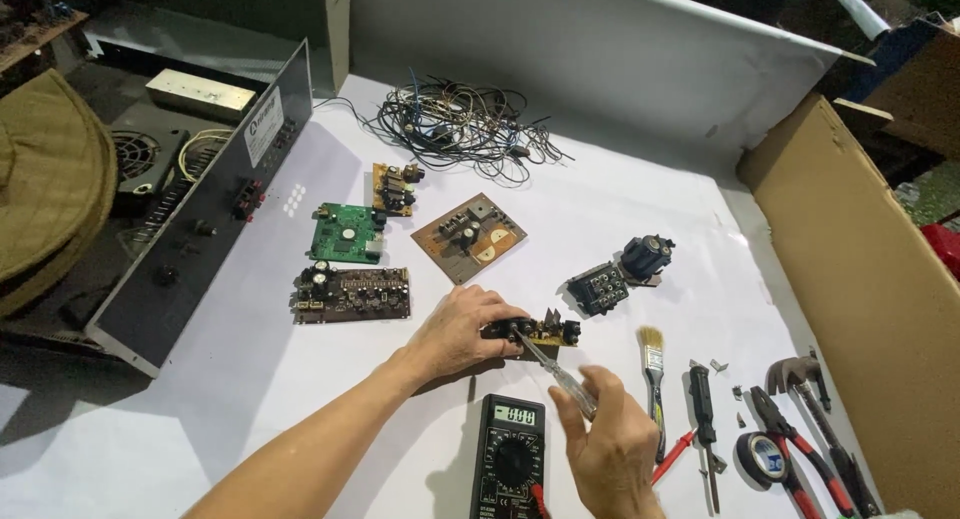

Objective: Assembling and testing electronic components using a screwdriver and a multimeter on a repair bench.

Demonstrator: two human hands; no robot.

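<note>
Multimeter [508, 457] beside right hand [612, 449] with screwdriver [556, 372].

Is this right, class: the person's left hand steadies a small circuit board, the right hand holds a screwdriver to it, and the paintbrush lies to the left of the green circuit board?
Not quite. In the head view the left hand does steady the small circuit board and the right hand holds the screwdriver, but the paintbrush lies far to the right of the green circuit board.

My surface [620, 229] is white, the circuit board [345, 233] green, the multimeter [508, 457] black, the pliers [800, 454] red-handled, the cardboard [870, 279] brown.
</note>
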